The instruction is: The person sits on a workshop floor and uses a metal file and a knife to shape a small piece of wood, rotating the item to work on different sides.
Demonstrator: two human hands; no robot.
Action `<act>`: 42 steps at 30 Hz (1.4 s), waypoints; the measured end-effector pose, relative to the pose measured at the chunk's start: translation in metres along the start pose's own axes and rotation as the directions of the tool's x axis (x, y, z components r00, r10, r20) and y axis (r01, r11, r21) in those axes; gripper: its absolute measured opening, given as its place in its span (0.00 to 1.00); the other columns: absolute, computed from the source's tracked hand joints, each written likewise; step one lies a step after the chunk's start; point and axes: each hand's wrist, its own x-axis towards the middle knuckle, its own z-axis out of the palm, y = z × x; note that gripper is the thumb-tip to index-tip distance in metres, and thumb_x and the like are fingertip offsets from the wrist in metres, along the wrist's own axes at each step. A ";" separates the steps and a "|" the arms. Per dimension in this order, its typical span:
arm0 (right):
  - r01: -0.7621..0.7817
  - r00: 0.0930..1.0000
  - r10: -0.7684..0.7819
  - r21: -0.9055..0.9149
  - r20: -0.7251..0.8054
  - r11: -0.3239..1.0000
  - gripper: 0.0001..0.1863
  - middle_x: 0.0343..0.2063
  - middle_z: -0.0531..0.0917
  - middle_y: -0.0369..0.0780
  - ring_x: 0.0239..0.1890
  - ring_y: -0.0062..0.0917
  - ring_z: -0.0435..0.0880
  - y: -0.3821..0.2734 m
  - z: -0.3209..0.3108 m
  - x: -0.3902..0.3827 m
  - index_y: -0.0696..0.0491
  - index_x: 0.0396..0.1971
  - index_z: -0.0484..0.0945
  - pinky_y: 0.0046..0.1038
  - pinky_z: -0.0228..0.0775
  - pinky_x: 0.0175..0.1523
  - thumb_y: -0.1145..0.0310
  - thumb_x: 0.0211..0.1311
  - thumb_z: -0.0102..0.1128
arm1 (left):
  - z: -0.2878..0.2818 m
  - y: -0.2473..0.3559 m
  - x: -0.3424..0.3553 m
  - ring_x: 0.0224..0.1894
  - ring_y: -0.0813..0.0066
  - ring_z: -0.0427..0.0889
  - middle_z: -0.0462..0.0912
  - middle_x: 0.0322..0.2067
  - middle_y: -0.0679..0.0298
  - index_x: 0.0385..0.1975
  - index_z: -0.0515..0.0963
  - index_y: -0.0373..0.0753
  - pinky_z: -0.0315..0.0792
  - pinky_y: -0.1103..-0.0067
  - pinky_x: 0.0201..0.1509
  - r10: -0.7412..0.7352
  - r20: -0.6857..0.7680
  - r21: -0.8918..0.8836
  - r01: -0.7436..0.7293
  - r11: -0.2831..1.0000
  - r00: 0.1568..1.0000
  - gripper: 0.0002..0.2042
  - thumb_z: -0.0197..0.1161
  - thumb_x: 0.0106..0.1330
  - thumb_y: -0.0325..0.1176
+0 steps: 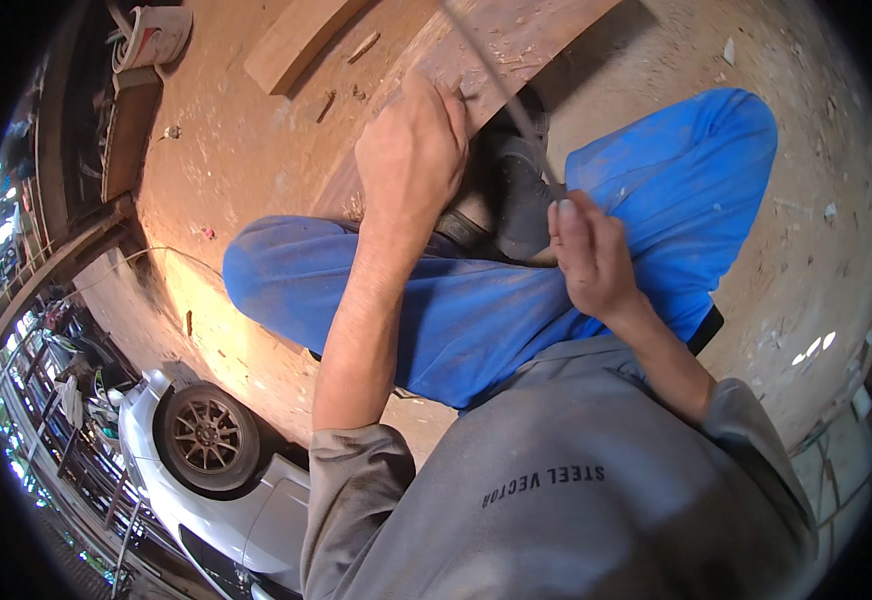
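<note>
At the far board [546, 40], left hand [412, 140], curled, grip hidden, is best braced; thin rod [501, 85] is clasped by closed right hand [596, 252].

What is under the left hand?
A wooden board extends beneath the left hand; whatever lies directly under the palm is covered and cannot be seen.

1. Ahead: plank [541, 40], slanting back toward left knee [266, 262]; left grip [414, 145] on it.
2. Left of plank, apart: shorter block [301, 45] on floor [231, 150]; chip [364, 47] between.
3. Right, between thighs: right grip [593, 250], with rod [496, 75] extending forward across plank in view.
4. Between plank and lap: shoe [524, 200].
5. Far left, ahead: bucket [161, 38].
6. Left of torso, beyond sleeve [356, 465]: car [276, 510].
</note>
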 end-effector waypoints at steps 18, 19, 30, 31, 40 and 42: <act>-0.006 1.000 0.012 -0.230 0.021 0.973 0.20 0.21 0.75 0.57 0.28 0.59 0.76 0.032 -0.002 0.006 0.60 0.28 0.71 0.45 0.62 0.27 0.60 0.80 0.51 | -0.004 -0.002 -0.003 0.27 0.36 0.80 0.78 0.21 0.41 0.29 0.70 0.34 0.71 0.52 0.31 -0.032 0.054 0.049 0.029 0.998 0.998 0.15 0.54 0.76 0.37; -0.044 0.998 0.054 -0.274 0.028 0.961 0.21 0.20 0.74 0.57 0.27 0.59 0.75 0.032 -0.002 0.006 0.60 0.27 0.70 0.42 0.60 0.27 0.61 0.80 0.50 | -0.007 -0.002 -0.003 0.28 0.35 0.79 0.78 0.21 0.39 0.28 0.70 0.33 0.70 0.51 0.32 -0.073 0.068 0.051 0.070 0.996 0.995 0.15 0.53 0.77 0.36; -0.031 0.999 0.033 -0.047 0.036 0.998 0.21 0.15 0.74 0.52 0.20 0.50 0.76 0.002 -0.021 0.003 0.59 0.27 0.72 0.42 0.63 0.25 0.59 0.80 0.51 | -0.012 -0.011 -0.007 0.28 0.37 0.79 0.77 0.23 0.42 0.31 0.69 0.35 0.70 0.52 0.30 -0.020 0.072 0.007 0.020 1.000 0.997 0.14 0.55 0.77 0.38; -0.076 0.995 0.079 -0.053 0.053 0.996 0.21 0.15 0.74 0.52 0.20 0.50 0.76 0.003 -0.025 0.000 0.59 0.27 0.72 0.42 0.63 0.26 0.59 0.80 0.51 | -0.015 -0.010 -0.008 0.29 0.37 0.79 0.77 0.23 0.43 0.32 0.69 0.35 0.70 0.53 0.31 -0.029 0.082 0.012 0.028 1.000 0.996 0.14 0.55 0.77 0.38; 0.006 0.996 -0.016 0.113 0.087 0.994 0.19 0.15 0.70 0.50 0.17 0.34 0.67 -0.011 -0.023 0.000 0.59 0.29 0.70 0.39 0.60 0.25 0.60 0.81 0.49 | -0.024 -0.006 -0.012 0.29 0.39 0.78 0.78 0.25 0.46 0.29 0.69 0.35 0.70 0.57 0.31 -0.080 0.138 0.008 0.080 0.997 0.987 0.15 0.59 0.76 0.38; 0.061 0.996 -0.074 0.196 0.058 0.979 0.18 0.14 0.68 0.48 0.15 0.35 0.66 -0.027 -0.018 0.000 0.58 0.29 0.69 0.38 0.58 0.25 0.62 0.81 0.48 | -0.024 -0.008 -0.012 0.29 0.38 0.79 0.78 0.24 0.46 0.30 0.69 0.36 0.70 0.57 0.30 -0.051 0.110 0.005 0.051 0.999 0.993 0.14 0.59 0.76 0.38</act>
